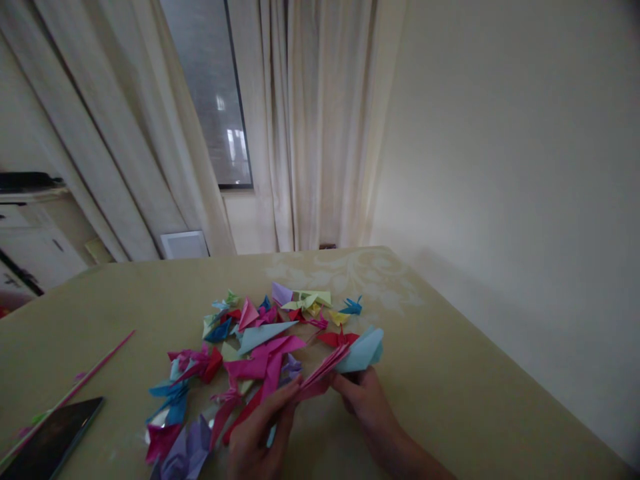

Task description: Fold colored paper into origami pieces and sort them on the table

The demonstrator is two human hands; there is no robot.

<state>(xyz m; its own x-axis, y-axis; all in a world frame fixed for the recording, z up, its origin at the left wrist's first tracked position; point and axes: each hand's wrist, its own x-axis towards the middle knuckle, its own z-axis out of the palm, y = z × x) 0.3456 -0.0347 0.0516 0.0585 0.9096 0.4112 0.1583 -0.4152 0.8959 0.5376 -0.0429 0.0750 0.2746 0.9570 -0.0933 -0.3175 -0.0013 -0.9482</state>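
Both my hands are on a folded pink paper piece (pixel 325 370) with several layered edges, held just above the table. My left hand (pixel 265 427) pinches its lower left end. My right hand (pixel 367 407) grips its lower right side with the fingers curled. Right behind these fingers is a light blue folded paper (pixel 363 350); I cannot tell if the hand also touches it. A red origami piece (pixel 340 338) shows just beyond. To the left lie a large magenta folded paper (pixel 265 360) and a purple paper flower shape (pixel 187 450).
Several origami pieces in many colours spread over the table (pixel 425 373), including a small blue one (pixel 353 307) farther back. A dark phone (pixel 60 433) and a thin pink stick (pixel 100 363) lie at left. A wall (pixel 525 200) borders the right edge; curtains (pixel 325 133) hang behind.
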